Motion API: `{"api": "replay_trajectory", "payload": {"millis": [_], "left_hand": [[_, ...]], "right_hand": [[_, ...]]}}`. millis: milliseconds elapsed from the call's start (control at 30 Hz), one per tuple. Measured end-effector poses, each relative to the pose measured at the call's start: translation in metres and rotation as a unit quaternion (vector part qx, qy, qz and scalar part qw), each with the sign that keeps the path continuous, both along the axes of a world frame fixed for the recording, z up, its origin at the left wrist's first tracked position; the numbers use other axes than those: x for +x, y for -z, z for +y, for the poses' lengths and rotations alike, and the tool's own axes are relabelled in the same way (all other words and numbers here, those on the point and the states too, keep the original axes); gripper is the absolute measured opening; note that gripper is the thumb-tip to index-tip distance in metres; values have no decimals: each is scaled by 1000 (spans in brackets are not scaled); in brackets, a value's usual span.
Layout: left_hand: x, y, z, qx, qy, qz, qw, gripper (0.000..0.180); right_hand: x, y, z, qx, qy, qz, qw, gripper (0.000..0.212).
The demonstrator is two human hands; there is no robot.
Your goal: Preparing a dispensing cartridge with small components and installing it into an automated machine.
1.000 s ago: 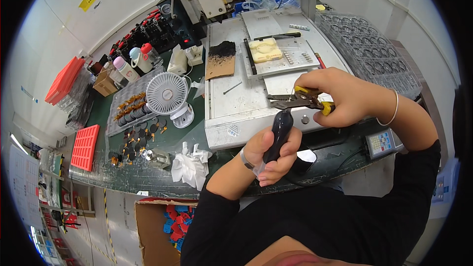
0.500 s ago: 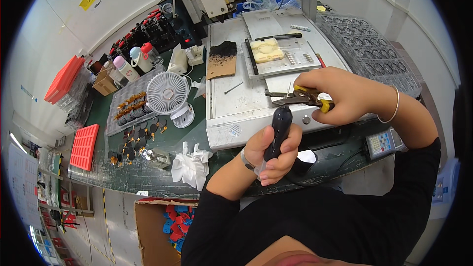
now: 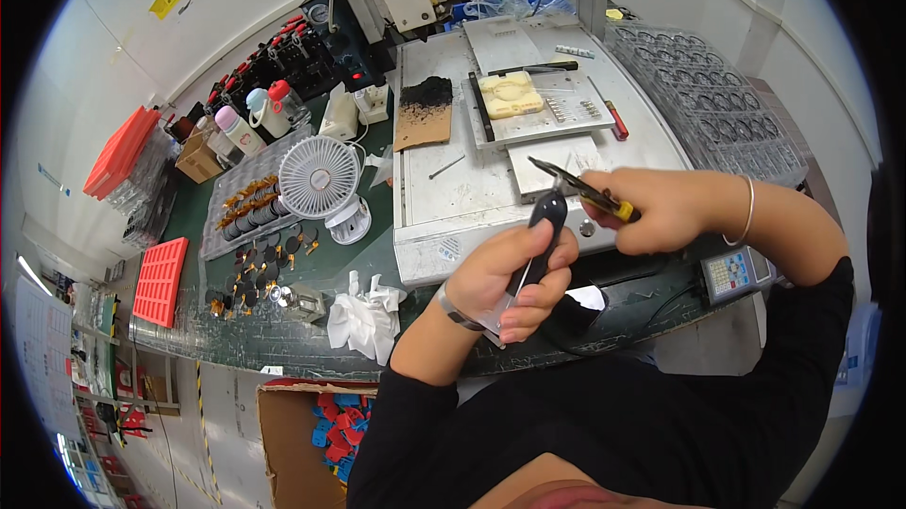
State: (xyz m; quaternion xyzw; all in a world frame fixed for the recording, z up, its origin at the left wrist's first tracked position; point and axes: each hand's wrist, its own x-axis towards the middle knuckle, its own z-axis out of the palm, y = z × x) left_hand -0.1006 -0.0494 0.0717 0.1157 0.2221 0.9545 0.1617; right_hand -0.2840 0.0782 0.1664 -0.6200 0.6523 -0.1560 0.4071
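Left hand (image 3: 510, 280): clamped around 1 black, round-ended handle (image 3: 550, 211), held over the front edge of the white machine top (image 3: 434, 200). CAUTION: a loosened grip could let the smooth handle rotate or slip. Right hand (image 3: 656, 210): wrapped around 1 pair of yellow-handled pliers (image 3: 587, 190), near the handle's upper end; contact cannot be confirmed. CAUTION: pliers skidding off the rounded end could strike the left hand. Compared with 0.5 s earlier: handle leans further right; pliers are turned edge-on; more of the red-handled tool (image 3: 616, 122) is exposed.
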Motion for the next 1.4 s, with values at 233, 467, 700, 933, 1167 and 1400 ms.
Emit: {"api": "replay_trajectory", "payload": {"millis": [233, 467, 700, 933, 1167, 1400], "left_hand": [[-18, 3, 0, -297, -64, -49, 951, 41], [-40, 19, 11, -492, -120, -40, 861, 35], [-46, 27, 27, -748, -327, 52, 575, 38], [-14, 0, 17, -708, -521, 45, 474, 35], [7, -5, 14, -389, -374, 76, 838, 48], [15, -6, 9, -282, -308, 107, 902, 40]], "right_hand": [[-8, 18, 23, 100, 50, 63, 992, 32], [-7, 21, 24, 223, 119, 115, 961, 37], [-7, 12, 24, 202, 84, 219, 951, 44], [2, -15, 49, 33, 49, 226, 972, 59], [-4, -5, 63, 22, 92, 228, 969, 57], [-2, 0, 61, 14, 67, 243, 968, 62]]}}
